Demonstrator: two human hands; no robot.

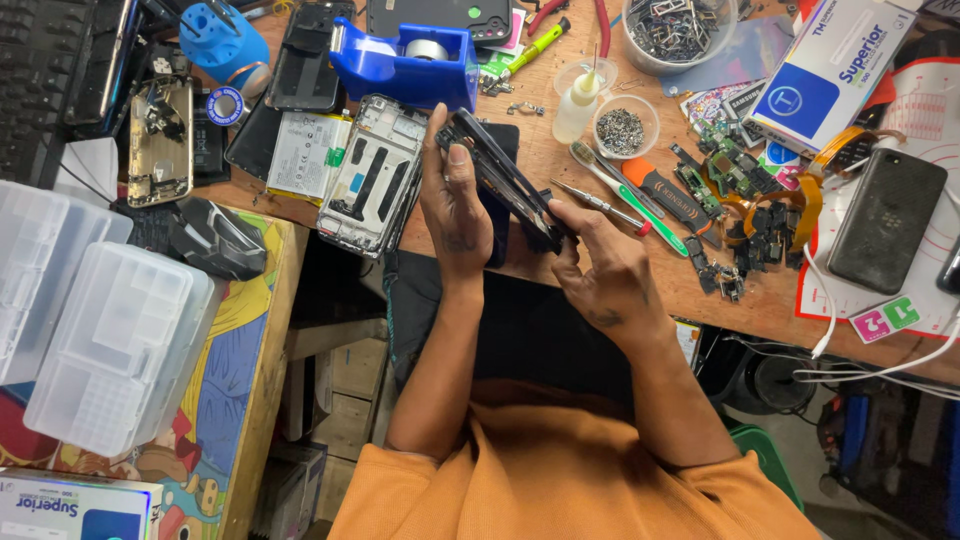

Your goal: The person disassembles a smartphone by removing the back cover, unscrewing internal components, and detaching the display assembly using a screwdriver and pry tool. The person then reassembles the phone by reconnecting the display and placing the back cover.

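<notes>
Dark slim phone frame (505, 180) held tilted above wooden worktop (560, 250), between both hands. Left hand (455, 205) grip pinching upper end; right hand (600, 265) fingertips pinching lower corner. Looks light, thin, stiff yet fragile; best taken by edges. Silver stripped phone chassis (375, 175) lies just beside.

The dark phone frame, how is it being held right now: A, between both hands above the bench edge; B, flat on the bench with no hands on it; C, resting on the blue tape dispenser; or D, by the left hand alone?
A: the left hand grips the upper end of the dark phone frame and the right hand holds its lower end.
</notes>
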